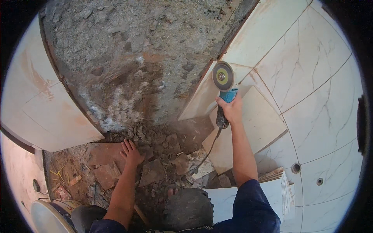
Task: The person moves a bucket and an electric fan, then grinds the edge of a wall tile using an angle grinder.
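Observation:
My right hand (233, 110) is wrapped round the body of a blue and black angle grinder (227, 95). The grinder's round disc, yellowish at its middle, faces me and sits close to the tiled wall edge; I cannot tell whether it touches. A dark cord (211, 146) runs from the tool's lower end toward the rubble. My left hand (133, 153) is low on the left with its fingers spread, by a broken reddish tile piece (103, 152) and the loose rubble; it grips nothing.
Rough bare masonry (151, 58) rises ahead between tiled walls. Rubble (155, 171) and broken tile pieces cover the floor. A large cream tile (258, 120) leans at the right, above stacked white tiles (268, 196). A bucket (48, 217) stands at lower left.

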The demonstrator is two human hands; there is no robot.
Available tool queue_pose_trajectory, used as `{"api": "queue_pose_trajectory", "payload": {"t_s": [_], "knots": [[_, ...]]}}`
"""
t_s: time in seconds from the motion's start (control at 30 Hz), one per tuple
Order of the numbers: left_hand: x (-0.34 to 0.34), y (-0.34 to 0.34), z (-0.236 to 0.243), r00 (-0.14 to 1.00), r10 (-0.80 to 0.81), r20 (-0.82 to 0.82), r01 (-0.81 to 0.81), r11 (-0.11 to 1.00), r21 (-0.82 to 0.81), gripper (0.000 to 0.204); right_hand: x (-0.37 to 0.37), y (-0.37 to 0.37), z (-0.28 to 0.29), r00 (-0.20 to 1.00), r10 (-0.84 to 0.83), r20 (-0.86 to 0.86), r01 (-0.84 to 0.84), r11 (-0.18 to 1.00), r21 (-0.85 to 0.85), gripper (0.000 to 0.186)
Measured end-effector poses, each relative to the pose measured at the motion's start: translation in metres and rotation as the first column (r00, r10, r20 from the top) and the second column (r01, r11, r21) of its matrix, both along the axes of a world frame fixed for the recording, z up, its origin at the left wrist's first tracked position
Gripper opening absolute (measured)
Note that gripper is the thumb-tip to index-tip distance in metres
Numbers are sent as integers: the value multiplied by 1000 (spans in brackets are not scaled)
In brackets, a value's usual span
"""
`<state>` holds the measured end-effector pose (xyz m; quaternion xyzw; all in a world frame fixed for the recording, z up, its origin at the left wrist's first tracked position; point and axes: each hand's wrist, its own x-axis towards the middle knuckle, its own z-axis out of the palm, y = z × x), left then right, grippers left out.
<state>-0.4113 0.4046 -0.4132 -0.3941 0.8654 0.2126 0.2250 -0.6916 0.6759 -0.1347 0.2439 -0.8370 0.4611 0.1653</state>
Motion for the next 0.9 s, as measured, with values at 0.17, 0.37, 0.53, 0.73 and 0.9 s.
{"api": "queue_pose_trajectory", "payload": {"t_s": [0.17, 0.37, 0.53, 0.73, 0.9], "knots": [[-1, -1, 1, 1000, 1, -24, -1, 1000, 13, 122, -2, 2, -6, 999, 24, -35, -24, 1000, -6, 48], [-2, 0, -1, 1000, -2, -19, 2, 1000, 2, 123, 4, 3, -10, 999, 32, -38, -32, 999, 5, 46], [-1, 0, -4, 999, 21, -49, -21, 1000, 5, 125, 9, 3, -12, 1000, 11, 4, -11, 999, 41, 43], [-2, 0, -3, 999, 17, -34, -17, 1000, 0, 125, 11, 4, -19, 996, 21, 83, -22, 1000, 13, 57], [-3, -1, -2, 1000, 18, -4, -18, 1000, 6, 125, 12, 2, -21, 999, 41, 34, -41, 999, 7, 55]]}}
